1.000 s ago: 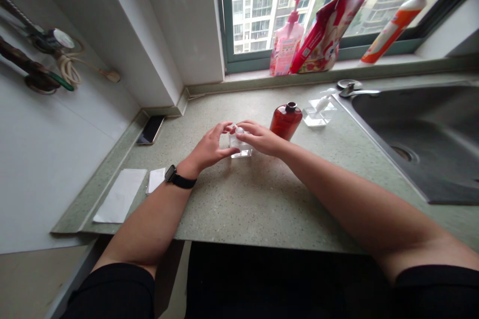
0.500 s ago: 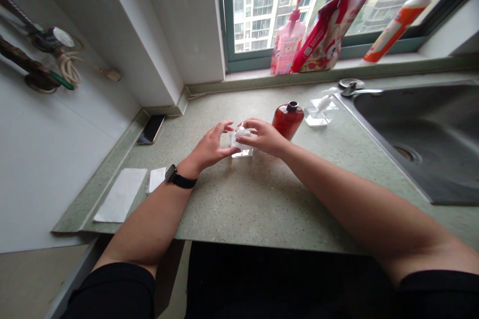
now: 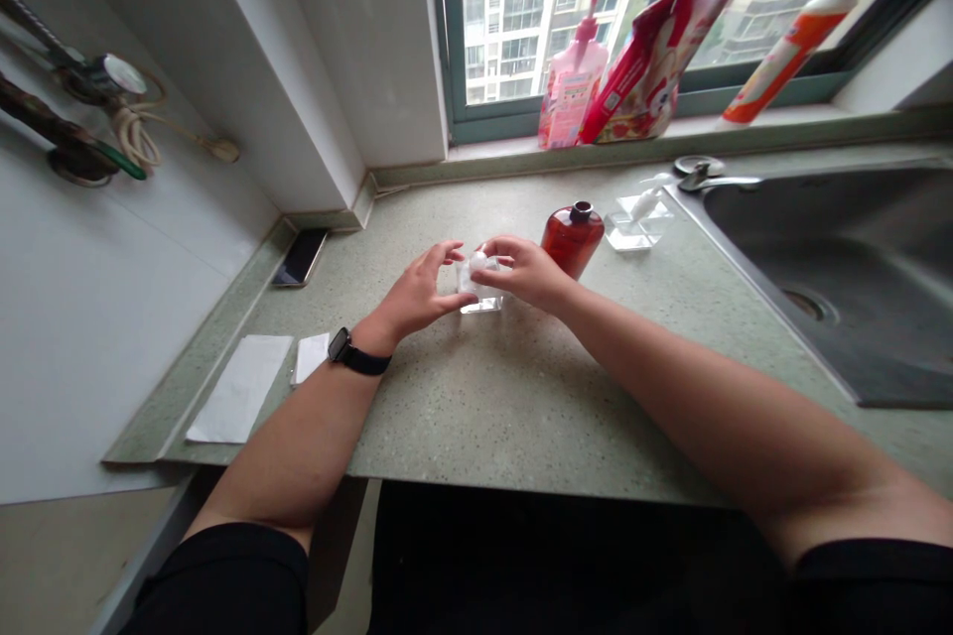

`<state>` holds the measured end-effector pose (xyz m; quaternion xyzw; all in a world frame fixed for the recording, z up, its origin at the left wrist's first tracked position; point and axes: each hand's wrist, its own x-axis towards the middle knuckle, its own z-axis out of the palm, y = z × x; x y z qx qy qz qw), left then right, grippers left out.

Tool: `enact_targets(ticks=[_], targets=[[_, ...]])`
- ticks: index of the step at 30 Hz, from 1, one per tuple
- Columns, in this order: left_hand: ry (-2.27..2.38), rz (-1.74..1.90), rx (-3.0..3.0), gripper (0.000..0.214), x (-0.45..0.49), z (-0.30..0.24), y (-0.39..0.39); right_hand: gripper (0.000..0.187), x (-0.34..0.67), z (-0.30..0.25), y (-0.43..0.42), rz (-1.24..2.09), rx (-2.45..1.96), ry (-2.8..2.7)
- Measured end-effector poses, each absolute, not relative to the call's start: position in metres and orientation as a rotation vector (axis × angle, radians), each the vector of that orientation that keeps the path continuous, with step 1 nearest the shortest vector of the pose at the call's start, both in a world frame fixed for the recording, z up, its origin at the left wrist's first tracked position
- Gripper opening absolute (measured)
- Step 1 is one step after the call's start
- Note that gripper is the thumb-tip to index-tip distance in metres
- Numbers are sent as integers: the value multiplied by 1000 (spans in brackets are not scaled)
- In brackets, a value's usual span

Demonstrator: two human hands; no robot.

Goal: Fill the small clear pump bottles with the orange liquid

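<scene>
Far to the left on the desk, a white sheet is laid flat, with a dark phone set beyond it and a smaller white piece placed just beside it. The left hand, with a black watch worn at its wrist, is held half open, its thumb reaching the front of a clear container and its fingers curved behind; whether the container is gripped by it cannot be told. The container is seen as squarish and transparent, stood upright on the desk and topped by a rounded white part. It is framed between both hands. By the right hand, the white part is grasped between thumb and curled fingers. Just beyond that hand, a reddish-brown bottle with an uncapped dark neck is placed; farther right, a clear dispenser with a white pump is stood near the sink.
</scene>
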<state>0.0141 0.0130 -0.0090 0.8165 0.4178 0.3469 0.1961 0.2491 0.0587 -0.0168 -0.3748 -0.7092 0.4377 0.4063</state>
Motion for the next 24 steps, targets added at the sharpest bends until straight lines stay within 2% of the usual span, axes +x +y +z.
enact_targets(ticks=[7,11,19,24], targets=[[1158,983,2287,78,15,-7,12,38,245,-18,53,1390,-887,-1598],[1167,979,2289,77,15,-7,12,43,242,-19,50,1400,-934,-1546],[1156,983,2294,77,16,-6,12,33,248,-17,56,1360,-835,-1676],[1179,986,2273,75,18,-5,11,28,246,-21,57,1218,-862,-1668]])
